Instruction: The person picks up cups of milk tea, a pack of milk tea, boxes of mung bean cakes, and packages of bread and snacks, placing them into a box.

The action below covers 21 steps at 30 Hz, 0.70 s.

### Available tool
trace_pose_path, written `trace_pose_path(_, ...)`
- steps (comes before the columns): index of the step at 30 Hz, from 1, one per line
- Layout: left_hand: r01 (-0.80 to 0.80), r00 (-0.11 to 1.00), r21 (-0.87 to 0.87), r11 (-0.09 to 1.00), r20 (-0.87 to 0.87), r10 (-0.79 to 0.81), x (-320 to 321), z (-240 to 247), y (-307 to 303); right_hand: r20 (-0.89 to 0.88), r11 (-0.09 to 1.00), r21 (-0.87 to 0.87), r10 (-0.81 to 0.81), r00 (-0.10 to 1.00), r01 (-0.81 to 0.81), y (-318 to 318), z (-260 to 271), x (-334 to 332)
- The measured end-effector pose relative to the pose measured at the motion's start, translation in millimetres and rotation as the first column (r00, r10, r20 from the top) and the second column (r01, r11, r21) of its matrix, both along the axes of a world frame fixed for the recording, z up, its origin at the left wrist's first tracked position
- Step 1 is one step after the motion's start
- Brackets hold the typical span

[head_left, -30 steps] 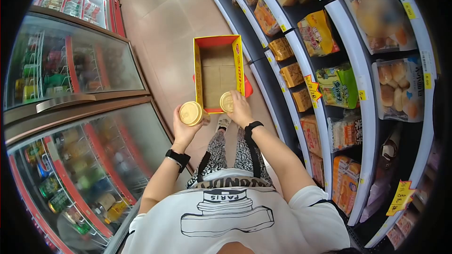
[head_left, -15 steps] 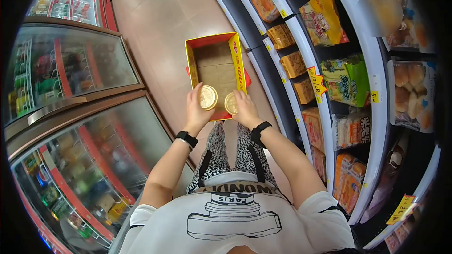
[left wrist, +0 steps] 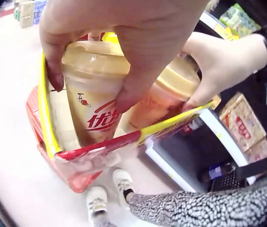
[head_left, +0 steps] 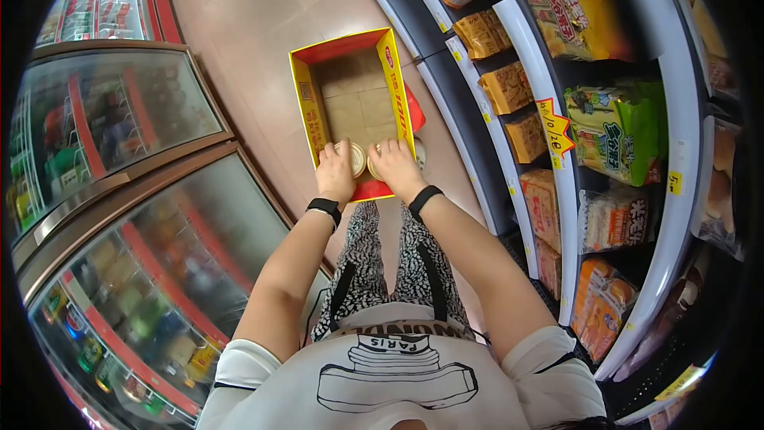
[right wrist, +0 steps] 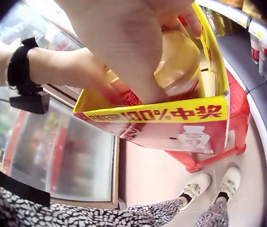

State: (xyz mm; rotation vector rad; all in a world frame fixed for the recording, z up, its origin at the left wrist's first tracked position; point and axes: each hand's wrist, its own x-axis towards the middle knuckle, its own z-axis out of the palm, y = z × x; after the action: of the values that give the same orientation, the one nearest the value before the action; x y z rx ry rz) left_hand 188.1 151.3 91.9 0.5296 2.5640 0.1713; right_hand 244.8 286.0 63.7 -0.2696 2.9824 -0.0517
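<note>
My left hand (head_left: 336, 173) grips a paper drink cup (left wrist: 95, 94) with a gold lid and red lettering, fingers and thumb around its upper part. My right hand (head_left: 398, 169) holds a second gold-lidded cup (right wrist: 178, 59) the same way. Both cups stand side by side inside the near end of an open yellow-and-red cardboard box (head_left: 305, 95). In the left wrist view the left cup tilts slightly, its base hidden behind the box's near wall. Bare brown cardboard shows across the far part of the box floor.
Under the box is a red plastic stool (right wrist: 237, 113). Glass-door drink fridges (head_left: 135, 111) line the left side. On the right, shelves hold packaged snacks, such as a green bag (head_left: 609, 131) and several brown packs (head_left: 506, 87). The person's shoes (left wrist: 97, 201) are just below the box.
The left hand has carried its cup from outside the box's near left corner over the rim and down inside. The right hand has lowered its cup into the near end too.
</note>
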Motion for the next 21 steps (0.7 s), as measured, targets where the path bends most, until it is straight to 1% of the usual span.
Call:
trace_pose_path(1,0.066,0.998,-0.059,0.996,-0.009,-0.066,0.1,-5.0,-0.1,0.018,0.995,0.093,0.028,0.999,-0.030,-0.6,-6.7,-2.7)
trace_pose_path(2,0.096,0.995,-0.111,0.989,-0.010,-0.097,1.0,-10.2,0.6,0.055,0.994,0.105,0.034,0.998,-0.040,-0.6,-12.8,-3.9)
trace_pose_path(3,0.100,0.995,-0.112,0.989,-0.005,-0.101,2.4,-15.1,1.4,0.060,0.994,0.103,0.031,0.998,-0.037,-2.0,-18.2,-3.9)
trace_pose_path(5,0.095,0.995,-0.131,0.987,-0.006,-0.097,4.7,-23.8,3.4,0.146,0.986,0.166,0.008,0.989,-0.033,-6.1,-22.4,-6.1)
trace_pose_path(9,0.095,0.995,-0.179,0.979,0.017,-0.093,5.7,-33.1,3.4,0.215,0.983,0.184,-0.037,0.976,-0.003,-13.0,-33.7,-6.3)
trace_pose_path(11,0.187,0.981,-0.226,0.956,-0.004,-0.192,7.6,-35.8,1.4,0.223,0.972,0.234,-0.075,0.972,0.022,-15.1,-39.6,-5.8)
trace_pose_path(12,0.203,0.979,-0.249,0.947,0.021,-0.204,8.1,-37.1,1.0,0.221,0.971,0.238,-0.080,0.972,0.026,-16.1,-42.1,-5.5)
trace_pose_path(13,0.207,0.978,-0.245,0.947,0.018,-0.209,8.5,-36.6,1.0,0.228,0.973,0.231,-0.079,0.970,0.025,-16.6,-42.2,-5.6)
trace_pose_path(15,0.250,0.963,-0.309,0.918,-0.020,-0.269,8.8,-34.9,0.4,0.233,0.973,0.228,-0.082,0.969,0.027,-14.8,-41.3,-3.9)
trace_pose_path(17,0.255,0.963,-0.312,0.915,0.003,-0.268,7.8,-31.4,1.1,0.275,0.990,0.138,-0.047,0.960,0.009,-10.3,-24.2,-6.1)
trace_pose_path(18,0.269,0.961,-0.324,0.907,0.035,-0.273,7.5,-29.3,1.3,0.366,0.997,0.075,-0.048,0.930,0.022,-8.7,-13.4,-8.8)
trace_pose_path(19,0.284,0.958,-0.336,0.898,0.067,-0.278,8.1,-27.7,0.8,0.360,0.997,0.078,-0.053,0.931,0.026,-8.7,-11.0,-9.6)
trace_pose_path(20,0.287,0.957,-0.335,0.898,0.061,-0.283,10.1,-29.4,-1.9,0.415,0.998,0.054,-0.045,0.909,0.025,-8.6,-8.4,-10.8)
trace_pose_path(21,0.276,0.959,-0.277,0.920,0.019,-0.282,12.9,-33.7,-5.8,0.467,0.999,0.033,-0.039,0.884,0.027,-8.1,-5.4,-12.0)
